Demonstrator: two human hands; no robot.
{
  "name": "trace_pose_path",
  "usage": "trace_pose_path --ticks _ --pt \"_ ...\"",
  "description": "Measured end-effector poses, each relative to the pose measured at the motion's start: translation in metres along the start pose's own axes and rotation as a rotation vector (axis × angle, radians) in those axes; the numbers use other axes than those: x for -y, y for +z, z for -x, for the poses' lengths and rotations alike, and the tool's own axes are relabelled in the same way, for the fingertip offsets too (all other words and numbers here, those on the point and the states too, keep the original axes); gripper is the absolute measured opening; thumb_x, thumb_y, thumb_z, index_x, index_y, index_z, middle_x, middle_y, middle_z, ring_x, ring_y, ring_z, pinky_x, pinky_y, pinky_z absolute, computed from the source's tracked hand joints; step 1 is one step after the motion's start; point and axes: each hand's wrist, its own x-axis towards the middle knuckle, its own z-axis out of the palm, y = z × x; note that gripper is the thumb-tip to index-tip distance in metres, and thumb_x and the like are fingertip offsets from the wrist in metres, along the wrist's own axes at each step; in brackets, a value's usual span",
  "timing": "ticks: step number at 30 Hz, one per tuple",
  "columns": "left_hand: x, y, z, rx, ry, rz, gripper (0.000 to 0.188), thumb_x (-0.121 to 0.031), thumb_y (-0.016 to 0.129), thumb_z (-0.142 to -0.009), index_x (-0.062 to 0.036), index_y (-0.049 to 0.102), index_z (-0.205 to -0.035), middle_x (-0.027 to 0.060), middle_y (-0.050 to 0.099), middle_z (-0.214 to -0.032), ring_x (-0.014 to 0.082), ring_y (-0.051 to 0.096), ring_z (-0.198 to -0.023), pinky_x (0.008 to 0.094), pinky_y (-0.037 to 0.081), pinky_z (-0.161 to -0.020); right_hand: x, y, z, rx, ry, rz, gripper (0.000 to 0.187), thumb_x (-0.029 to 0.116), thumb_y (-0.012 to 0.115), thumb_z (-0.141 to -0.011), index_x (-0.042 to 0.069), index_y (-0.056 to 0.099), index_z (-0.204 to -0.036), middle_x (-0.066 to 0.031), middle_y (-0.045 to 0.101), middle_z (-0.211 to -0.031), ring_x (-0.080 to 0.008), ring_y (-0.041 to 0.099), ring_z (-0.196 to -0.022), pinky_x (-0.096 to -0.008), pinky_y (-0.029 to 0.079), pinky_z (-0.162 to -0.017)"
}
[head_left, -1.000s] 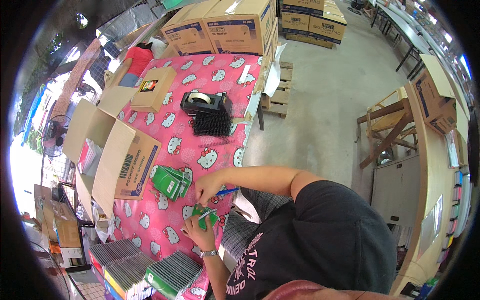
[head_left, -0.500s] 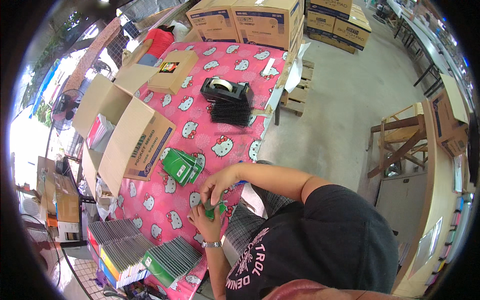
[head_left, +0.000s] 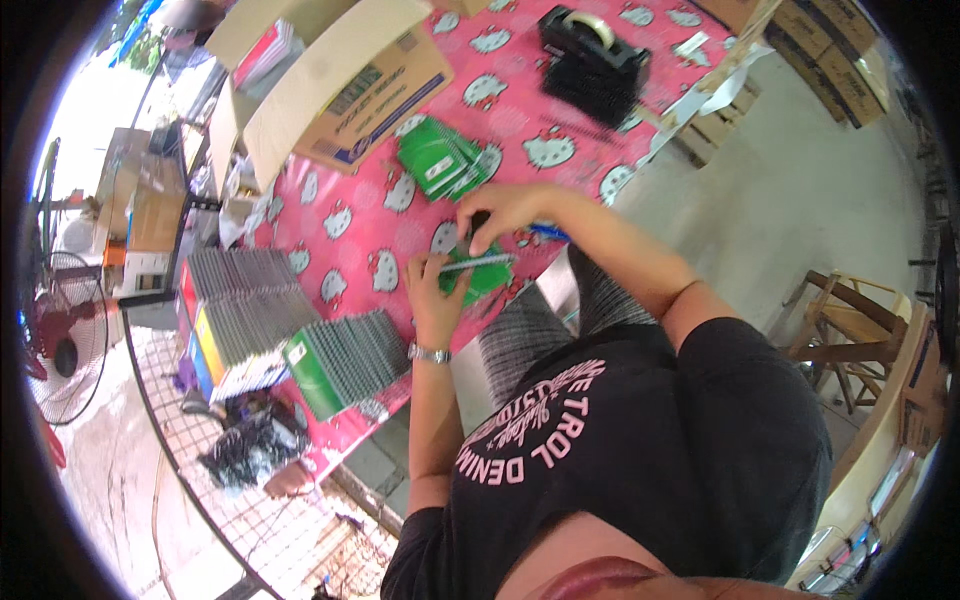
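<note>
My left hand (head_left: 434,290) is closed on the edge of a small green notebook (head_left: 488,282) at the table's near edge. A spiral binding (head_left: 480,263) runs along the notebook's upper edge. Over that binding, my right hand (head_left: 505,214) is bent with its fingers pinched around a small dark thing (head_left: 479,224) whose kind I cannot make out. Just beyond my hands lies a loose pile of green notebooks (head_left: 436,160). Left of my left wrist stands a row of green spiral-bound notebooks (head_left: 325,375), beside taller stacks of bound notebooks (head_left: 250,310).
An open carton (head_left: 375,105) stands at the far left of the pink patterned table cover (head_left: 345,255). Farther back are a black tape dispenser (head_left: 590,45) and a bundle of black spiral coils (head_left: 590,92). A wooden stool (head_left: 850,340) stands at the right.
My view has shifted, so the table contents appear higher and farther right. The notebook in my left hand now shows its spiral edge more plainly; my right hand stays close to it.
</note>
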Motion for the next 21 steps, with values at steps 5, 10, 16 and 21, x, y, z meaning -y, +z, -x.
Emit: trace_pose_path --ticks 5,10,16,21 --pt "0.006 0.001 -0.005 0.074 -0.148 0.275 0.027 -0.004 0.074 -0.074 -0.0018 0.061 -0.098 0.0125 0.056 -0.102 0.0269 0.059 -0.090 0.0338 0.048 -0.073 -0.004 0.001 -0.013 -0.020 0.049 0.208 0.039 0.023 0.078 -0.077 0.002 0.066 -0.108 -0.0047 0.062 -0.106 -0.0133 0.058 -0.099 -0.0289 0.046 -0.085" --pt "0.014 0.009 -0.001 0.037 -0.213 0.349 0.025 -0.003 0.074 -0.076 -0.0013 0.062 -0.098 0.0098 0.061 -0.092 0.0217 0.061 -0.079 0.0292 0.048 -0.066 -0.010 0.002 -0.003 0.033 -0.042 -0.188 0.036 0.031 0.076 -0.078 0.008 0.069 -0.105 -0.0076 0.064 -0.100 -0.0166 0.060 -0.094 -0.0318 0.046 -0.087" --pt "0.021 0.016 0.008 -0.090 -0.270 0.447 0.020 -0.003 0.068 -0.085 -0.0005 0.062 -0.103 0.0084 0.065 -0.094 0.0148 0.061 -0.079 0.0272 0.049 -0.066 -0.051 -0.036 0.041 -0.946 0.213 0.972 0.062 0.048 0.076 -0.070 0.012 0.064 -0.119 -0.0111 0.060 -0.120 -0.0343 0.050 -0.118 -0.0484 0.040 -0.097" --pt "0.018 0.025 0.022 -0.243 -0.342 0.599 0.020 -0.005 0.060 -0.094 0.0016 0.058 -0.112 0.0063 0.064 -0.095 0.0109 0.063 -0.078 0.0245 0.051 -0.064 -0.065 -0.013 0.077 -1.061 -0.072 1.113 0.067 0.051 0.070 -0.076 0.009 0.057 -0.126 -0.0130 0.056 -0.124 -0.0355 0.048 -0.120 -0.0498 0.038 -0.100"
